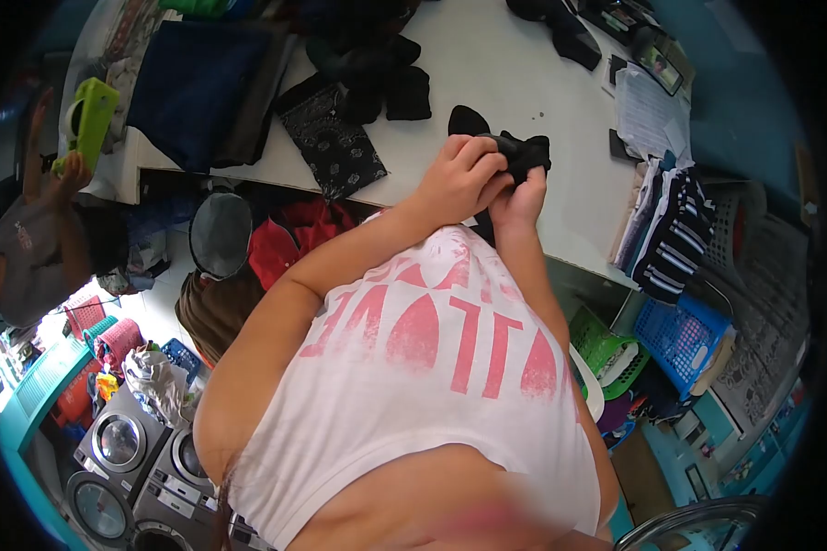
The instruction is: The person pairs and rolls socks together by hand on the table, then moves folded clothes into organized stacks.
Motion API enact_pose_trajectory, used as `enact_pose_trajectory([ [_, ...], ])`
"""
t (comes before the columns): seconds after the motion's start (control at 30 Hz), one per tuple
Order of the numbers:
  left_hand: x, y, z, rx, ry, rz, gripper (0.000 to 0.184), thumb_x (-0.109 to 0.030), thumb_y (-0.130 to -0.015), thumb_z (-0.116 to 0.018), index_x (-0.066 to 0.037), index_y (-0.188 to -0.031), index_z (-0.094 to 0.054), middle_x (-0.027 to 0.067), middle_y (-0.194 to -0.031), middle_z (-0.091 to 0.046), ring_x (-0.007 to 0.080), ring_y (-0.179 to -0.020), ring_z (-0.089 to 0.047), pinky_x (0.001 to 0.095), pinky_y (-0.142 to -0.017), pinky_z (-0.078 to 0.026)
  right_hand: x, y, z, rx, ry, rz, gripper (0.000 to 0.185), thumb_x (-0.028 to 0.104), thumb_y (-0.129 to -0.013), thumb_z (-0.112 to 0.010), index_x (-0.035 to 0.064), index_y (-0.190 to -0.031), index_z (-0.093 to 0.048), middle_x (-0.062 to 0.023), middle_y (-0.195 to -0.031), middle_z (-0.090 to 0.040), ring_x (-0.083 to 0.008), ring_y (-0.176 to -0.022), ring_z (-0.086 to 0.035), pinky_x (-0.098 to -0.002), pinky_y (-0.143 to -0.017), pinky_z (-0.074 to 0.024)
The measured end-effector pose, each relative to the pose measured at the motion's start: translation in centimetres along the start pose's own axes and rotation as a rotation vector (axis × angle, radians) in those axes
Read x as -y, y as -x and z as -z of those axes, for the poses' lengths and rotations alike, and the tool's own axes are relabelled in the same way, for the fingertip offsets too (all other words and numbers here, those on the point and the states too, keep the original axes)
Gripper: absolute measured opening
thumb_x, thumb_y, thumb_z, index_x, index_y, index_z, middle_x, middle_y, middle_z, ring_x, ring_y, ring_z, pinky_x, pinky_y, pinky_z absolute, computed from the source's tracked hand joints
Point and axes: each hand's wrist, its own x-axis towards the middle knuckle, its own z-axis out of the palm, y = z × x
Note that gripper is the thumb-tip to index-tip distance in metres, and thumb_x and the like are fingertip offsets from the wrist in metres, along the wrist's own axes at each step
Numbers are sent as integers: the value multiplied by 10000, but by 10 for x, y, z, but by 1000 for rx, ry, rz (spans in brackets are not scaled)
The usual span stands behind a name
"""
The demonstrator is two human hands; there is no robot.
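Black socks (526,152) are bunched between my two hands over the white table's front edge, with one rounded end sticking out at the left. My left hand (464,174) has its fingers curled over the fabric from the left. On the other side, my right hand (521,200) pinches the lower right part of the socks with thumb and fingers. A black patterned bandana (331,136) lies flat left of my hands, its corner hanging over the edge. Beyond it are dark folded bundles (407,94), which look like socks.
Dark folded clothes (179,92) are stacked at the left of the white table (487,55). Striped folded clothes (675,230) and papers (652,110) lie at the right. Baskets (680,340) stand below. Another person (37,230) holds a lime-green object (90,119); washing machines (119,441) are behind.
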Motion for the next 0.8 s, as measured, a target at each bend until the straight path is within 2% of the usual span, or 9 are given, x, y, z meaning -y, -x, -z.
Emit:
enact_pose_trajectory([
  [0.07, -2, 1, -2, 48, 31, 79, 328, -116, -637, -683, -67, -931, -548, 73, -967, -502, 261, -807, -480, 331, -718, -425, -3, -3, -1, -151, 32, 2, 119, 126, -791, -454, 40, -863, -494, -58, -815, -535, -182, -721, -546, -296, -634, -482],
  [0.17, 0, 8, -11, 104, 3, 125, 307, -82, -657, -659, -55, -943, -552, 81, -954, -510, 277, -794, -487, 336, -708, -433, -8, -7, 9, -120, 165, 84, 106, 107, -780, -470, 25, -843, -496, -64, -821, -535, -181, -723, -546, -295, -641, -484],
  [0.3, 11, 3, -12, 75, 126, 161, 235, -52, -719, -615, -28, -944, -551, 88, -902, -523, 216, -764, -504, 297, -692, -433, -8, 5, -11, -176, 180, 221, 279, 76, -750, -509, 24, -997, -390, -90, -922, -491, -204, -801, -536, -314, -654, -493],
  [0.4, 15, -5, 8, 307, 774, 756, 98, -105, -863, -490, -30, -897, -544, -20, -797, -498, 39, -753, -421, 202, -654, -376, 6, 10, -15, -113, 162, 122, 354, 76, -748, -517, 77, -1059, -348, -101, -941, -479, -222, -835, -536, -344, -654, -497],
  [0.5, 22, 1, 17, 327, 1084, 777, 152, -165, -897, -444, -42, -877, -531, -62, -780, -467, 27, -753, -401, 181, -675, -354, 15, 14, -11, -73, 136, 11, 315, 86, -750, -512, 103, -1040, -388, -98, -949, -488, -230, -853, -541, -384, -680, -501],
  [0.6, 27, 3, 28, 377, 1143, 780, 200, -219, -915, -412, -44, -861, -494, -67, -781, -434, 14, -732, -372, 179, -679, -340, 24, 25, -14, 99, 201, -228, 329, 93, -743, -518, 101, -1062, -439, -97, -984, -498, -227, -876, -542, -369, -729, -495],
  [0.67, 25, 3, 30, 372, 1211, 778, 204, -227, -917, -407, -45, -864, -484, -66, -778, -421, 12, -724, -361, 179, -669, -339, 25, 31, -15, 199, 244, -226, 370, 93, -740, -521, 89, -1098, -426, -94, -975, -505, -220, -868, -545, -352, -739, -492],
  [0.73, 15, -10, 39, 319, 1313, 994, 170, -211, -915, -413, -50, -888, -462, -66, -771, -399, 10, -715, -346, 177, -652, -332, 20, 37, -11, 353, 303, -210, 468, 96, -724, -531, 56, -1171, -394, -95, -954, -516, -200, -849, -548, -307, -760, -482],
  [0.8, 14, -11, 35, 344, 1260, 882, 154, -198, -912, -421, -49, -896, -455, -66, -772, -397, 12, -714, -354, 178, -644, -335, 17, 37, -4, 368, 286, -250, 461, 97, -716, -535, 58, -1157, -405, -93, -951, -513, -194, -843, -549, -301, -749, -485],
])
